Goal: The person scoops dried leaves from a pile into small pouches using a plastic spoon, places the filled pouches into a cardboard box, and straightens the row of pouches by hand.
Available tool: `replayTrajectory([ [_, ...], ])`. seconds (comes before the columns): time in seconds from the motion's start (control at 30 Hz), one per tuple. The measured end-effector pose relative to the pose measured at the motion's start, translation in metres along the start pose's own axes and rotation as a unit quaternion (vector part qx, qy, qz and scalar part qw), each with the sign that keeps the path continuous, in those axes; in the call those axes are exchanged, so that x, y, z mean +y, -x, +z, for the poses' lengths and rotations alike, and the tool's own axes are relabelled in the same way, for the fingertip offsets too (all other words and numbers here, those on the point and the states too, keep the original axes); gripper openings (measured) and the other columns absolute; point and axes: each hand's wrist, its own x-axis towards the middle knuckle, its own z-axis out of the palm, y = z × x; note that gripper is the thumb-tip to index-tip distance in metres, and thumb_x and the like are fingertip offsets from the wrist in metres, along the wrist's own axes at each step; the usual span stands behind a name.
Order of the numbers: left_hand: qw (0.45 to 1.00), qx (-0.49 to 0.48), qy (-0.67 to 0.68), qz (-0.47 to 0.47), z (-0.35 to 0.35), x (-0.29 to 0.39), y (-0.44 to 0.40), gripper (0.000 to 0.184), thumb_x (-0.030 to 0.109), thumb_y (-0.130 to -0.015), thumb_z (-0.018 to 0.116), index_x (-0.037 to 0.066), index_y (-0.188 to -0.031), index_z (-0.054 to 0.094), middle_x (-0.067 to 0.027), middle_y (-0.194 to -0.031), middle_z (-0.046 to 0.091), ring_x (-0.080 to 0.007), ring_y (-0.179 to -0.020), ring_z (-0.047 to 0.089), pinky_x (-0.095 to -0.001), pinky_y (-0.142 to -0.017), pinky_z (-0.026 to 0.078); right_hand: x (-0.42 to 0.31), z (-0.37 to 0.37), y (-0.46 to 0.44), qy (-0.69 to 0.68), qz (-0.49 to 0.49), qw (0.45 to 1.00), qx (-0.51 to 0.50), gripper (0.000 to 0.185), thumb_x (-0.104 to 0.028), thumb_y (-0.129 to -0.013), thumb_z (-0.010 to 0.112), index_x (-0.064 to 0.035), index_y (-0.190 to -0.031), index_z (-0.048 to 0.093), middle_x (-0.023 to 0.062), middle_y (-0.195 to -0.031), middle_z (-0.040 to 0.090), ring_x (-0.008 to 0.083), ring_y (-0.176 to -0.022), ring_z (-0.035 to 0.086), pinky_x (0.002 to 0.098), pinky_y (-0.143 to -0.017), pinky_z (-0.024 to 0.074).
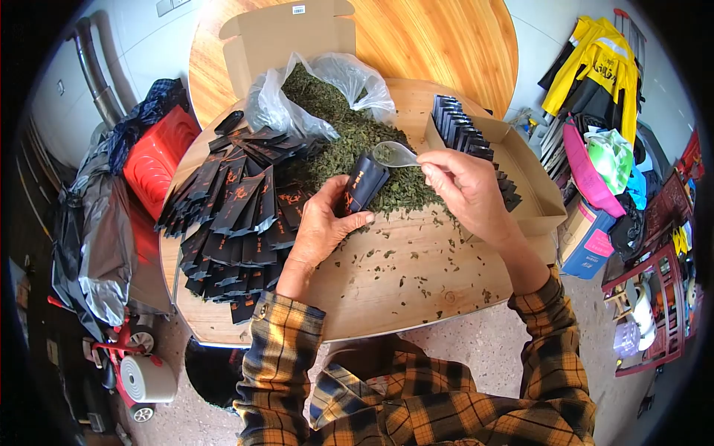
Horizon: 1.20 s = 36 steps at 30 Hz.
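Observation:
My left hand [326,227] is closed around a small black sachet [362,186] with orange lettering, tilted upright over the table. In my right hand [468,189] is a clear plastic spoon [396,154], its bowl close to the sachet's top end; whether they touch I cannot tell. Beneath and behind them spreads a heap of dried green leaves [335,141], spilling out of a clear plastic bag [286,111]. To the left of my left hand lies a large pile of flat black sachets [238,201] with orange print.
On the right, a cardboard box [532,160] holds a row of black sachets [461,126]. Loose leaf bits dot the wooden table [416,286]. An open cardboard carton [290,44] stands at the back. A red plastic stool [160,160] is beside the table's left edge.

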Motion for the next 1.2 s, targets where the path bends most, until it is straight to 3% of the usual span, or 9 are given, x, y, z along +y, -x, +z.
replayTrajectory([
  [0.23,1.000,0.002,-0.006,-0.014,0.000,-0.003,0.001,0.059,0.010,-0.068,0.083,-0.004,-0.117,0.054,-0.0113,-0.101,0.067,-0.0138,-0.093,0.060,-0.0291,-0.085,0.048,-0.010,0.003,-0.003,0.221,-0.224,0.948,-0.048,0.024,0.004,-0.076,0.067,0.0026,-0.099,0.061,0.0124,-0.076,0.057,0.0260,-0.066,0.057,0.0333,-0.057,0.0474],
  [0.37,1.000,0.002,-0.013,-0.012,0.000,-0.002,0.000,0.059,0.011,-0.068,0.084,-0.004,-0.116,0.053,-0.0104,-0.102,0.066,-0.0134,-0.094,0.060,-0.0288,-0.085,0.048,-0.016,0.001,-0.001,0.259,-0.237,0.934,-0.059,0.029,0.003,-0.072,0.069,0.0024,-0.100,0.061,0.0126,-0.077,0.056,0.0263,-0.068,0.057,0.0338,-0.057,0.0466],
  [0.47,0.998,0.000,0.055,-0.028,0.000,-0.001,-0.001,0.055,0.011,-0.070,0.083,-0.003,-0.115,0.054,-0.0067,-0.101,0.065,-0.0122,-0.093,0.058,-0.0274,-0.084,0.047,-0.003,0.001,0.009,0.208,-0.168,0.963,0.003,0.019,0.000,-0.078,0.067,0.0030,-0.097,0.062,0.0105,-0.072,0.057,0.0202,-0.063,0.058,0.0305,-0.053,0.0458],
  [0.53,0.997,0.010,0.066,-0.039,-0.003,0.007,-0.002,0.052,0.010,-0.072,0.082,-0.002,-0.114,0.054,-0.0048,-0.100,0.064,-0.0110,-0.092,0.057,-0.0264,-0.084,0.047,0.002,0.001,0.019,0.025,0.082,0.993,-0.075,0.009,-0.005,-0.087,0.062,0.0040,-0.089,0.063,0.0075,-0.065,0.059,0.0129,-0.054,0.057,0.0271,-0.049,0.0447],
  [0.57,0.996,0.021,0.076,-0.051,-0.004,0.009,-0.002,0.050,0.009,-0.073,0.081,-0.001,-0.113,0.054,-0.0029,-0.099,0.062,-0.0098,-0.090,0.056,-0.0255,-0.083,0.047,0.005,0.002,0.024,0.025,0.082,0.994,-0.075,0.009,-0.005,-0.087,0.062,0.0040,-0.089,0.063,0.0075,-0.065,0.059,0.0129,-0.054,0.057,0.0271,-0.049,0.0447],
  [0.63,0.994,0.036,0.095,-0.047,-0.004,0.012,-0.003,0.046,0.009,-0.074,0.081,0.000,-0.111,0.054,-0.0014,-0.095,0.061,-0.0084,-0.087,0.055,-0.0242,-0.081,0.047,0.012,0.006,0.032,-0.040,0.218,0.960,-0.170,0.019,-0.009,-0.093,0.057,0.0048,-0.082,0.063,0.0054,-0.060,0.059,0.0082,-0.048,0.054,0.0255,-0.047,0.0442],
  [0.8,0.991,0.053,0.106,-0.062,-0.002,0.015,-0.003,0.046,0.009,-0.074,0.081,0.000,-0.110,0.055,-0.0007,-0.094,0.060,-0.0083,-0.087,0.054,-0.0236,-0.080,0.046,0.027,0.022,0.041,-0.036,0.252,0.951,-0.175,0.020,-0.008,-0.092,0.057,0.0051,-0.078,0.061,0.0054,-0.059,0.058,0.0099,-0.049,0.055,0.0252,-0.047,0.0449],
  [0.97,0.992,0.053,0.100,-0.056,-0.003,0.014,-0.003,0.047,0.010,-0.074,0.081,0.000,-0.111,0.054,-0.0003,-0.094,0.060,-0.0080,-0.086,0.054,-0.0239,-0.080,0.046,0.061,0.059,0.052,-0.036,0.202,0.978,-0.031,0.013,-0.005,-0.091,0.058,0.0058,-0.086,0.062,0.0066,-0.064,0.061,0.0103,-0.057,0.060,0.0254,-0.053,0.0491],
  [1.2,0.992,0.052,0.101,-0.057,-0.002,0.018,-0.002,0.048,0.010,-0.073,0.081,-0.001,-0.112,0.054,-0.0011,-0.096,0.061,-0.0083,-0.087,0.054,-0.0239,-0.081,0.046,0.065,0.057,0.060,-0.066,0.166,0.983,0.041,0.011,-0.002,-0.092,0.057,0.0058,-0.095,0.063,0.0079,-0.076,0.066,0.0096,-0.066,0.063,0.0230,-0.061,0.0523],
])
